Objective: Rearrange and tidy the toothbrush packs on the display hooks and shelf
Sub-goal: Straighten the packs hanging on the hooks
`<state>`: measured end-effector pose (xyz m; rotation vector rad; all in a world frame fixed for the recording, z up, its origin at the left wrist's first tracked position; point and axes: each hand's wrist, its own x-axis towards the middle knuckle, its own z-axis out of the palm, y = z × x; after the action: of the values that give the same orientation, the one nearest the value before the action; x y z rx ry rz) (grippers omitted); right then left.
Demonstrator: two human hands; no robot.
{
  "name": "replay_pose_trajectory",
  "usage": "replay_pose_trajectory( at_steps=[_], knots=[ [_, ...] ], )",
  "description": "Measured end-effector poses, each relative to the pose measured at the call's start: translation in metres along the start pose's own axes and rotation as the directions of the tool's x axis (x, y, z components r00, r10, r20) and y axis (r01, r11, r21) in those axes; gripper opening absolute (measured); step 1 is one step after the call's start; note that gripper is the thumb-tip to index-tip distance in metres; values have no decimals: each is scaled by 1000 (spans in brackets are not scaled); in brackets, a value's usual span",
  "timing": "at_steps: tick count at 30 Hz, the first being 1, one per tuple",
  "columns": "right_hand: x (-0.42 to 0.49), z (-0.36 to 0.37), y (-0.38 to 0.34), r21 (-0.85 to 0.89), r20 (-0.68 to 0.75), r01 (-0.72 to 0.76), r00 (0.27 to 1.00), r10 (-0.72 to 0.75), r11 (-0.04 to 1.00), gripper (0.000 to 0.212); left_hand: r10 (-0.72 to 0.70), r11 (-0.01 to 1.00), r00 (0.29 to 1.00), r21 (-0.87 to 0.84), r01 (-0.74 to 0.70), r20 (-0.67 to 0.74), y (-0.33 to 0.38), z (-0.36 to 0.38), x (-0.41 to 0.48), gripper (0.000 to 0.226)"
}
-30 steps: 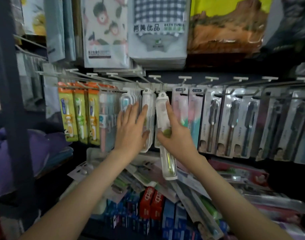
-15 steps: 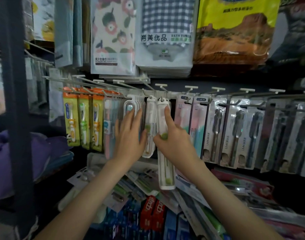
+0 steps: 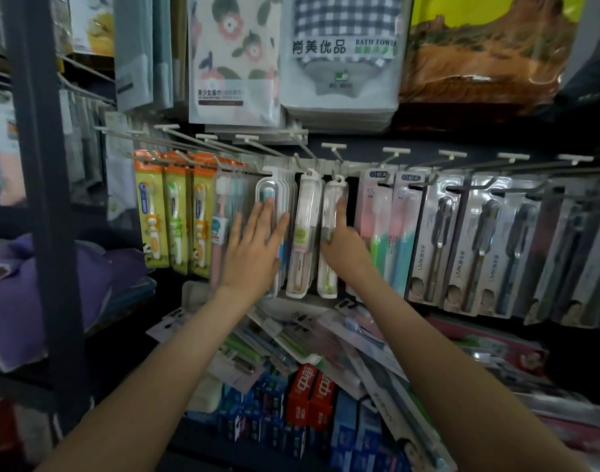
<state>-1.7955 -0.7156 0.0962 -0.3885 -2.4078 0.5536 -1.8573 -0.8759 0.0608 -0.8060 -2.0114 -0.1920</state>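
Clear plastic with a green-handled brush inside: the clear pack (image 3: 329, 233) now hangs plumb from its hook (image 3: 337, 165), its foot level with the white pack (image 3: 303, 233) just left of it. A second ago I saw the clear pack lower and slanted, its foot down over the heap beneath, and half a second ago it was straighter but still hanging lower. My right hand (image 3: 346, 243) stays on the clear pack, index finger straight up its right edge and thumb across its front, so the fingers pinch it. My left hand (image 3: 254, 247), further left of the clear pack, lies flat with straight fingers on the blue-brush packs (image 3: 269, 206), gripping nothing and barely shifted. I judge this pack hung and ready for release. Below the clear pack the loose packs (image 3: 285, 332) lie jumbled, so most of the tidying is left
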Motion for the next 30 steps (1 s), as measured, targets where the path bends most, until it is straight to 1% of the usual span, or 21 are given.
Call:
replay_pose_trajectory(
  at_steps=[2,4,5,6,7,8,10,11,12,14,16,18,21,24,26,28,29,30],
  knots=[
    [-15,8,-1,-12,-54,42,998,-42,999,84,14,999,1000,-37,-15,-23,-2,6,-8,87],
    [-40,22,-1,-44,-165,148,974,-153,988,77,14,997,999,-80,-18,-46,-3,12,-23,81],
    [-55,31,0,-53,-192,205,958,-211,977,72,9,995,999,-98,-14,-48,-4,13,-32,79],
    [-70,41,1,-47,-166,244,954,-248,969,66,4,994,999,-111,-9,-41,-4,14,-42,76],
    [-83,51,3,-36,-98,261,960,-263,965,60,5,993,1000,-118,-8,-27,-4,14,-53,76],
    [-94,60,4,-46,5,255,967,-255,966,55,14,992,1000,-122,-16,-16,-3,13,-64,75],
    [-105,78,9,-117,235,199,958,-167,973,50,24,990,1000,-138,-25,-3,-1,10,-86,75],
    [-107,84,10,-138,311,153,945,-104,979,50,17,988,1000,-153,-15,11,1,8,-97,74],
    [-106,91,13,-150,356,112,933,-52,982,51,2,987,1000,-162,2,29,2,7,-108,72],
    [-103,98,16,-152,428,78,904,-5,985,52,-24,988,998,-148,32,57,2,7,-127,66],
    [-98,102,20,-126,525,99,851,-18,987,46,-40,990,996,-130,50,76,0,6,-144,67],
    [-95,101,21,-68,577,94,816,-38,993,43,-73,984,994,-153,86,85,-1,6,-157,70],
    [-92,99,24,-23,520,82,852,-58,996,52,-143,964,983,-209,165,119,3,3,-165,70],
    [-100,96,23,-50,430,141,896,-107,989,57,-207,920,957,-291,261,204,10,1,-166,61],
    [-110,92,23,-40,351,201,920,-174,979,56,-246,874,935,-359,328,255,16,0,-166,59],
    [-122,86,25,-30,288,261,927,-241,965,54,-301,794,905,-447,413,301,25,-3,-165,59],
    [-129,83,27,-20,266,285,925,-270,958,55,-352,717,874,-504,482,335,31,-7,-163,58],
    [-135,79,29,-9,247,304,924,-292,953,56,-421,603,822,-559,570,384,36,-9,-162,55]
  ],
)
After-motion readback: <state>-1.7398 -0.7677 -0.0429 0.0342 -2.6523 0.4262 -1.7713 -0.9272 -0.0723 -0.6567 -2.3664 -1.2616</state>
